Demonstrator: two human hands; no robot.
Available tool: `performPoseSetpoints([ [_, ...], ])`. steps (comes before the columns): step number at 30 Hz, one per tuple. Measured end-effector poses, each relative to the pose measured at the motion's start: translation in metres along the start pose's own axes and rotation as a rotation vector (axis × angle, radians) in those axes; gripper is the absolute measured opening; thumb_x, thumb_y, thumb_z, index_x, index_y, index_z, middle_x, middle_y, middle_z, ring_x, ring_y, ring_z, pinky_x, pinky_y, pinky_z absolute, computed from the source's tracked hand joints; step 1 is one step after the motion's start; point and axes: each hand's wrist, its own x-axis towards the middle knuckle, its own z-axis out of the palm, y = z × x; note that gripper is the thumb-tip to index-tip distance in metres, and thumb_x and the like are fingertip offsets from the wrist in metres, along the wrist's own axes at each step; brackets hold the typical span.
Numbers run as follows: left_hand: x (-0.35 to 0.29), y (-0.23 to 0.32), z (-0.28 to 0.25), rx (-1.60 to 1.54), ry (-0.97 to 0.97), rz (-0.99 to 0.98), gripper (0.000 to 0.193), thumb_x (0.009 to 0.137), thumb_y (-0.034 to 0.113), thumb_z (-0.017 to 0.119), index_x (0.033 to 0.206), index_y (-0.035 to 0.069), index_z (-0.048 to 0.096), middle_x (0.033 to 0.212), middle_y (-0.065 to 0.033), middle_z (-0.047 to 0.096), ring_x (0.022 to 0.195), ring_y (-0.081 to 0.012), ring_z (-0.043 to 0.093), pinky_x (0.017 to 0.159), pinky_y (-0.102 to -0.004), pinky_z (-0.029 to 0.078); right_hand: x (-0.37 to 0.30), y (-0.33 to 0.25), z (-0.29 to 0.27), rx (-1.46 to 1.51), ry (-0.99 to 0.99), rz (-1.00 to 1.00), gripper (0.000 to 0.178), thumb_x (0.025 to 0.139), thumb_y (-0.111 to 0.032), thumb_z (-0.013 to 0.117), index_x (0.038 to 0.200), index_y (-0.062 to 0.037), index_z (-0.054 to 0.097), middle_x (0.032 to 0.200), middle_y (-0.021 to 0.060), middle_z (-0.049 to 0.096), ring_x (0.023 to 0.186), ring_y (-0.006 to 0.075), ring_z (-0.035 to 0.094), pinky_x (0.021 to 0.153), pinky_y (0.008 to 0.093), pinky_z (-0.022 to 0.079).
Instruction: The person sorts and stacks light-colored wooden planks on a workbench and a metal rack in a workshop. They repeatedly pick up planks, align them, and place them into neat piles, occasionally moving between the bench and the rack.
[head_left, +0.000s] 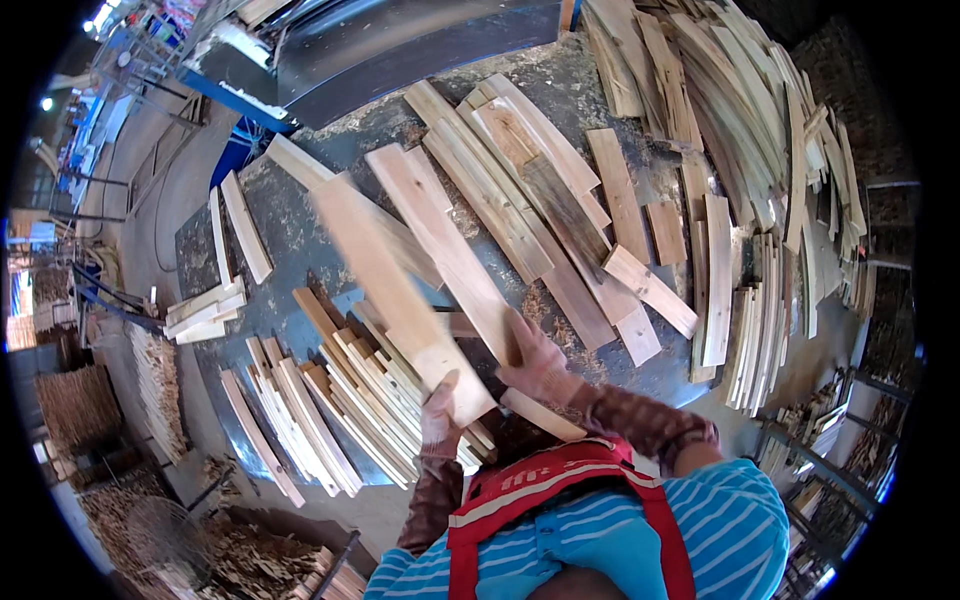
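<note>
My left hand (440, 415) is closed on the near end of a long pale wooden plank (385, 275), its thumb on top. That plank slants away to the far left, and its far part is smeared by motion. In my right hand (538, 362) is the near end of a second plank (430, 230), which slants the same way beside the first. Some fingers of this hand are hidden. Close to my body, below the right hand, lies a short wooden piece (543, 414). Another plank (405, 250) lies partly covered by the first one.
Rows of narrow wooden strips (290, 410) lie at the near left of the dark worktable (300, 262). Wider boards (490, 200) are grouped at the centre and right. A tall heap of boards (730, 90) rises at the far right, and a dark metal machine (420, 50) stands behind.
</note>
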Motion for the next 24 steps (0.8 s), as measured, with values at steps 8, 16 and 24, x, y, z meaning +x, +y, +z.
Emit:
performPoseSetpoints([
  [8,0.033,0.037,-0.072,-0.091,0.201,0.238,0.049,0.094,0.022,0.067,0.139,0.01,0.05,0.129,-0.0128,0.063,0.112,-0.03,0.066,0.087,-0.0493,0.062,0.174,-0.068,0.03,-0.464,0.017,-0.338,0.088,0.082,-0.04,0.07,0.155,-0.01,0.029,0.154,0.0212,0.038,0.139,0.0384,0.042,0.117,0.0451,0.036],
  [16,0.037,0.013,-0.022,-0.014,0.038,0.2,0.046,0.098,0.021,0.062,0.141,0.009,0.049,0.127,-0.0096,0.064,0.11,-0.0271,0.066,0.086,-0.0438,0.06,0.161,0.043,-0.036,-0.859,0.088,-0.22,0.071,0.098,-0.032,0.052,0.158,-0.0047,0.024,0.169,0.0215,0.005,0.155,0.0388,0.011,0.125,0.0505,0.017],
  [24,0.032,-0.017,0.044,-0.053,-0.17,0.159,0.057,0.094,0.014,0.066,0.145,0.003,0.044,0.131,-0.0111,0.061,0.118,-0.0264,0.063,0.098,-0.0408,0.055,0.102,0.012,-0.084,0.861,-0.091,0.1,0.051,0.089,-0.018,0.051,0.136,0.0004,0.053,0.122,0.0177,0.066,0.106,0.029,0.068,0.093,0.0415,0.056],
])
